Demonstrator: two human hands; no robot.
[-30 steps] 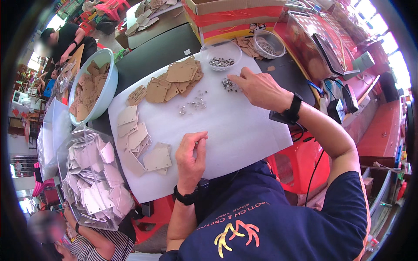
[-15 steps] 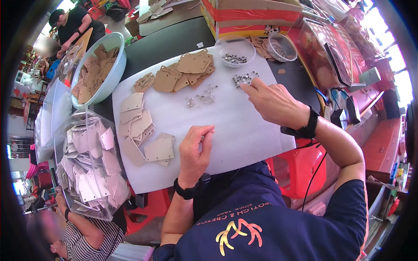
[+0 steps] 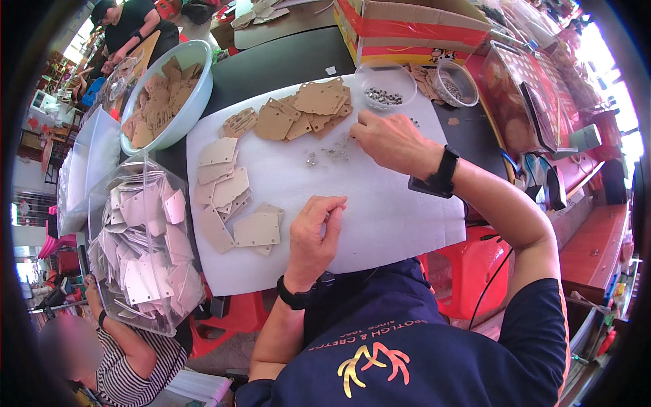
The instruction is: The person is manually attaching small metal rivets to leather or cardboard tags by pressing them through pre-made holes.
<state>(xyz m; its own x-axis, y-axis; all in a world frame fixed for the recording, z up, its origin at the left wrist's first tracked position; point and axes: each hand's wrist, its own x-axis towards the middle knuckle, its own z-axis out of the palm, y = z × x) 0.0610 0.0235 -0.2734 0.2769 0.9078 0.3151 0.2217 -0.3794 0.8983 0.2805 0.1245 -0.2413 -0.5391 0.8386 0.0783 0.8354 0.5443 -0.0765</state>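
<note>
Over the white foam sheet (image 3: 400,234), my left hand (image 3: 314,237) is closed, thumb and forefinger pressed together. Whatever it may hold is too small or hidden. My right hand (image 3: 397,141) reaches across with its fingertips pinched beside a scatter of small shiny metal pieces (image 3: 329,156). I cannot make out anything between those fingers. Another cluster of metal pieces (image 3: 415,123) is mostly covered by this hand. Left of my hands lie light grey-beige cards (image 3: 224,183) with small holes. Brown cards (image 3: 312,102) are heaped at the sheet's far side.
A clear bowl (image 3: 400,70) and a smaller tub (image 3: 468,97) hold metal pieces. At left stand a pale blue basin (image 3: 204,85) of brown cards and a clear bin (image 3: 183,302) of light cards. A cardboard box (image 3: 413,27) stands behind. Two other people sit at left.
My right hand has moved left from the farther metal cluster toward the middle scatter. My left hand keeps its pinched shape in nearly the same place. The whole view has shifted slightly.
</note>
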